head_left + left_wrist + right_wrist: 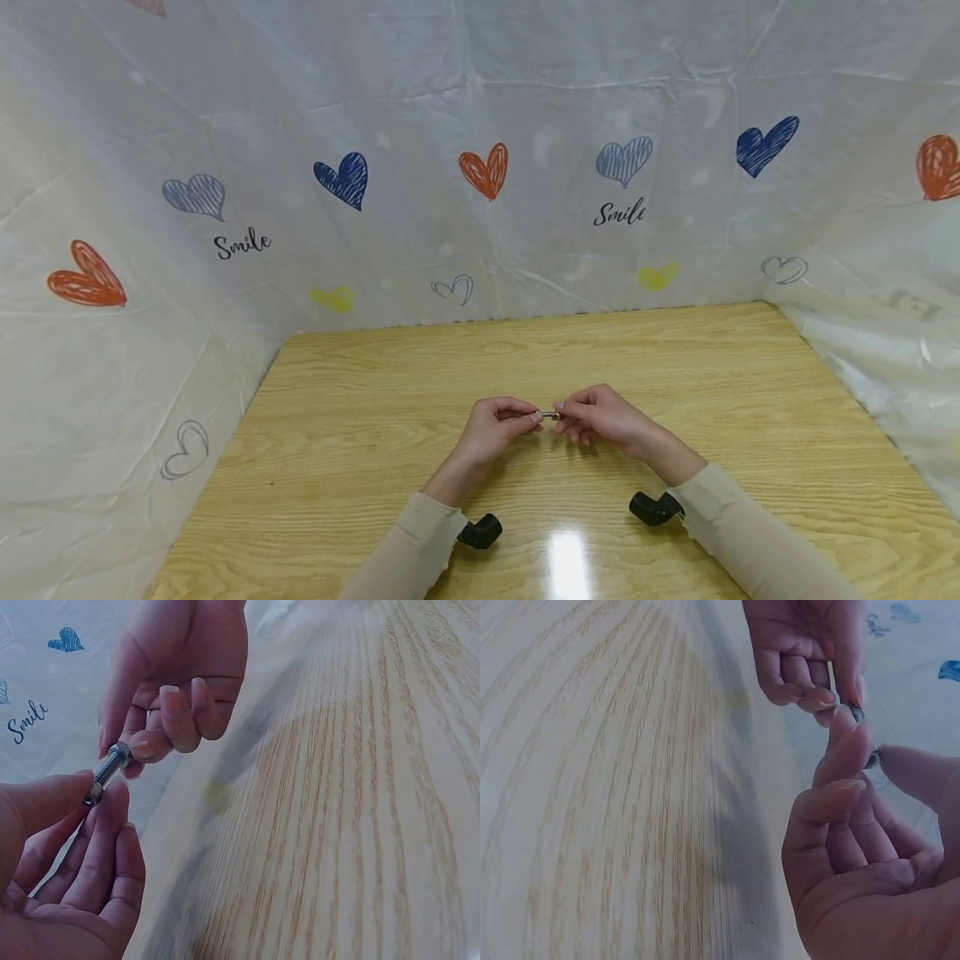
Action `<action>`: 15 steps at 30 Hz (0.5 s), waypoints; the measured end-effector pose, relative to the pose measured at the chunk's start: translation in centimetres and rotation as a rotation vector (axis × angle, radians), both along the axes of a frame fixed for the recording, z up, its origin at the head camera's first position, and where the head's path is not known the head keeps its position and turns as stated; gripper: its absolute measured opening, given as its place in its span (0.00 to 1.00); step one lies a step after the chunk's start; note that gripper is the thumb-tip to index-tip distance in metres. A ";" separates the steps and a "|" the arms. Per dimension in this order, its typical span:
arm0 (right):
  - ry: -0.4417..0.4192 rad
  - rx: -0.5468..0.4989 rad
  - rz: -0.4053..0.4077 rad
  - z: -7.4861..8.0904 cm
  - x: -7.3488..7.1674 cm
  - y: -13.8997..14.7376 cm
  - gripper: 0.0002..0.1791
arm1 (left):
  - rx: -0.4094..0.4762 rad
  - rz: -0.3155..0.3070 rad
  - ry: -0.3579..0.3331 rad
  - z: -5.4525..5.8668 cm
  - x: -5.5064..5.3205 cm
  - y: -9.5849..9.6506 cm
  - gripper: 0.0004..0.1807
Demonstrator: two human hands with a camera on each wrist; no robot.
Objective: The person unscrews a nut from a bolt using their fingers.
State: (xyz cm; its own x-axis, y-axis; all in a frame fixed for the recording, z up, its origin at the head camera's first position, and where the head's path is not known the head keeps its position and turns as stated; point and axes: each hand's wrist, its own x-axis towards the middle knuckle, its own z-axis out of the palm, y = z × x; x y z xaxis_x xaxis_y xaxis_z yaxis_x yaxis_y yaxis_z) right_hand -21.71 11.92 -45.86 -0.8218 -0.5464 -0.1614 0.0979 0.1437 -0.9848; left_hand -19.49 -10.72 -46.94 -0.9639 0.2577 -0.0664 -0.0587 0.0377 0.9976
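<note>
Between the two hands a small metal bolt [550,415] is held roughly level, above the wooden table. My left hand [495,427] pinches one end of it between thumb and fingertips. At the other end the thumb and fingers of my right hand [611,417] pinch it. In the left wrist view, bare thread shows along the bolt [107,771], with a six-sided metal piece [122,752] at the right hand's end. Another metal piece sits at the left fingertips, partly covered; which is head and which nut I cannot tell. Fingers hide most of the bolt in the right wrist view.
A wood-grain table [360,467] spreads beneath both hands. Pale sheeting [405,250] printed with hearts and "Smile" stands behind it and along both sides. Black curved devices [482,531] are worn at both wrists.
</note>
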 end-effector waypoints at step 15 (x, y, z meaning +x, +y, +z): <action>-0.008 0.013 0.005 -0.2 0.2 0.0 0.25 | 0.011 0.004 0.012 -0.2 -0.1 -0.1 0.09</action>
